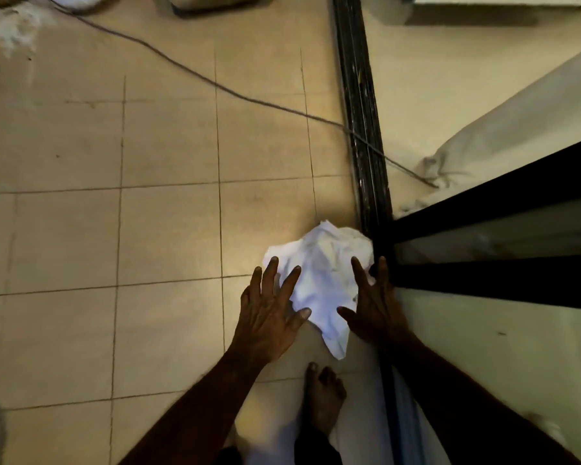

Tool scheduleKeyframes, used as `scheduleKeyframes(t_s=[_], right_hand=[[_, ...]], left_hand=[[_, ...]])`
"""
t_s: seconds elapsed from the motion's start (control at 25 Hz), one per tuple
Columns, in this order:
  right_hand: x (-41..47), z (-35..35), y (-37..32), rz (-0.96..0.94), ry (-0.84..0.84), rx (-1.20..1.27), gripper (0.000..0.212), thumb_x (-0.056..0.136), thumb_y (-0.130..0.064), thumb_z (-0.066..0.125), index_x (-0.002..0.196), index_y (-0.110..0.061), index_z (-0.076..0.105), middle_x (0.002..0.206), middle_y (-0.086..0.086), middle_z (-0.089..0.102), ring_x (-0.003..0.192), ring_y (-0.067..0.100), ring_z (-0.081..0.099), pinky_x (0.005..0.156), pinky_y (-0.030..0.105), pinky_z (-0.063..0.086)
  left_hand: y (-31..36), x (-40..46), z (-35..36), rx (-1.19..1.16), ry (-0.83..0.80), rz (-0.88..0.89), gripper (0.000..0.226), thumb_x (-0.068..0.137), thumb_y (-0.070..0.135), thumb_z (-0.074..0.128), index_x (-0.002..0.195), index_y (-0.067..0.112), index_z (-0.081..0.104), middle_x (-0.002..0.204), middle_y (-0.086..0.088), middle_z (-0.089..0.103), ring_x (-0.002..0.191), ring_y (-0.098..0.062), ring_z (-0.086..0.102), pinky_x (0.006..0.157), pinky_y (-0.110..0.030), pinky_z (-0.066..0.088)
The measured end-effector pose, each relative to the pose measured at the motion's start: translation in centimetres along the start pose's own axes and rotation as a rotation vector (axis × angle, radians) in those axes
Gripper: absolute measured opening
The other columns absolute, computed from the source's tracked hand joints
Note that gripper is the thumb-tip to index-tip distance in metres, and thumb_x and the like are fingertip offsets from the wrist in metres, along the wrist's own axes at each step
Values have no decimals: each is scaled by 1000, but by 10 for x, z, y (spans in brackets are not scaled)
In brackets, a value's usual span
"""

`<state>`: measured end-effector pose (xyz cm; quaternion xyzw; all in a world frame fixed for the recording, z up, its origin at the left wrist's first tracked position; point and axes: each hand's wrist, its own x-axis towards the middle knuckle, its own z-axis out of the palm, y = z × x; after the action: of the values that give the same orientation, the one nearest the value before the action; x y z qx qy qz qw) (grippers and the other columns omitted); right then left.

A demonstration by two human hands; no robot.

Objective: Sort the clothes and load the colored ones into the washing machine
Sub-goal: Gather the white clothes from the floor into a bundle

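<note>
A crumpled white garment [322, 276] lies on the tiled floor beside a dark door track. My left hand [269, 310] hovers over its left edge, fingers spread, holding nothing. My right hand [373, 307] hovers over its right edge, fingers also apart and empty. Whether either hand touches the cloth I cannot tell. No washing machine and no colored clothes are in view.
A black sliding-door track [359, 105] runs up the floor, with a dark door frame [483, 280] at right. A thin cord [188, 70] crosses the tiles. A pale curtain or cloth [503, 142] hangs at right. A bare foot [322, 394] stands below the garment.
</note>
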<state>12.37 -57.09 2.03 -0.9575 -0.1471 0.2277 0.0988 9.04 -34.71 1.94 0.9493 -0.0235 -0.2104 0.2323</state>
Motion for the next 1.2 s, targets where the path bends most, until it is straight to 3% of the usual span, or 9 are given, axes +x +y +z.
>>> scheduleKeyframes(t_s=[0.12, 0.24, 0.32, 0.4, 0.52, 0.72, 0.88, 1.08, 1.2], right_hand=[[26, 64, 31, 17, 48, 124, 84, 100, -60, 30, 152, 5, 15, 150, 38, 36, 126, 73, 35, 104, 75, 34], [53, 117, 56, -20, 51, -19, 95, 92, -69, 40, 155, -19, -12, 160, 28, 23, 139, 69, 15, 115, 70, 25], [69, 141, 60, 112, -31, 85, 103, 88, -62, 61, 160, -14, 4, 164, 27, 17, 149, 55, 13, 118, 56, 27], [80, 157, 46, 194, 115, 226, 72, 85, -38, 75, 143, -4, 50, 149, 31, 43, 133, 47, 46, 101, 48, 44], [87, 163, 1, 231, 338, 418, 33, 79, -17, 75, 110, -6, 70, 121, 19, 63, 107, 41, 60, 87, 46, 49], [86, 160, -83, -280, 460, 599, 22, 85, -21, 74, 99, -4, 76, 111, 19, 71, 108, 36, 66, 95, 46, 51], [90, 157, -97, -305, 464, 658, 41, 86, -26, 75, 123, -10, 69, 137, 7, 61, 131, 25, 55, 103, 41, 50], [124, 147, -17, 419, 305, 262, 88, 81, -53, 72, 155, -25, 33, 159, 19, 29, 142, 41, 34, 109, 53, 38], [129, 151, -3, 481, 188, 210, 56, 86, -37, 70, 135, -15, 54, 126, 19, 60, 115, 42, 58, 94, 47, 49]], left_hand=[[-28, 28, 60, 1, -60, 46, 75, 94, 67, 39, 158, 36, 13, 168, -8, 2, 150, -34, 20, 107, -51, 41], [-42, 62, 104, -119, -71, 60, 82, 92, 56, 57, 158, 27, 18, 166, -16, 8, 144, -38, 32, 101, -49, 46], [-43, 85, 119, -289, -40, -9, 86, 90, 46, 66, 158, 18, 21, 162, -21, 13, 143, -39, 35, 107, -48, 44], [-45, 100, 123, -587, -43, -220, 88, 88, 44, 70, 158, 25, 19, 160, -15, 19, 143, -32, 35, 113, -37, 36], [-55, 103, 118, -938, -34, -442, 77, 90, 44, 68, 153, 36, 25, 155, -8, 36, 142, -24, 41, 112, -43, 42], [-103, 81, 90, -1336, -54, -576, 42, 90, 27, 70, 130, 29, 59, 127, -9, 68, 91, -21, 72, 54, -24, 56], [-169, 56, 73, -1116, 248, -659, 33, 84, 7, 75, 111, 25, 73, 108, -5, 75, 95, -22, 71, 76, -32, 57], [-224, 28, 67, -485, 595, -593, 50, 76, 16, 67, 127, 13, 65, 125, -4, 68, 119, -25, 62, 100, -18, 43], [-232, 23, 75, -527, 469, -565, 52, 87, 11, 71, 137, 10, 55, 137, -9, 61, 127, -29, 56, 108, -29, 42]])
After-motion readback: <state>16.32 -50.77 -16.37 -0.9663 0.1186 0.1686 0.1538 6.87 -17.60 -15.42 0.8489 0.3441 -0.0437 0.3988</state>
